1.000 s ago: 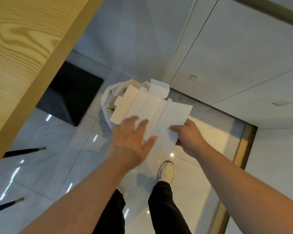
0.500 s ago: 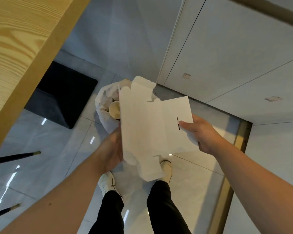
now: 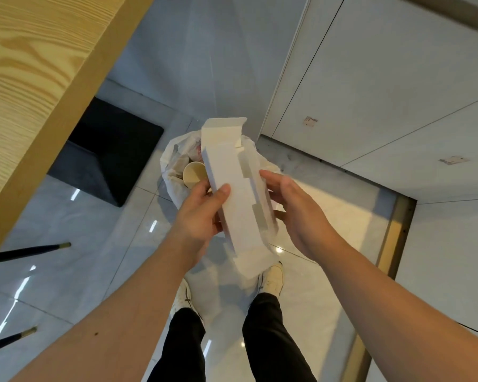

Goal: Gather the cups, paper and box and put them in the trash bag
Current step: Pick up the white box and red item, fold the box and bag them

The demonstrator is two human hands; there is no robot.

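A flattened white cardboard box [image 3: 236, 186] is folded into a long narrow strip and held upright over the floor. My left hand [image 3: 202, 213] grips its left side, thumb on the front face. My right hand [image 3: 293, 213] presses against its right side. Just behind the box, a white trash bag [image 3: 171, 166] sits open on the floor with a paper cup [image 3: 193, 173] and crumpled paper inside; the box hides the bag's right part.
A light wooden table edge [image 3: 47, 106] fills the upper left. A black mat [image 3: 108, 150] lies left of the bag. Two dark furniture legs [image 3: 31, 250] stick out at lower left. Grey cabinet panels [image 3: 384, 92] stand on the right. My feet are below the box.
The box was spread out flat between my hands; it is now folded over into a narrow strip. My left hand moved from behind the box to gripping its side, and my right hand closed in.
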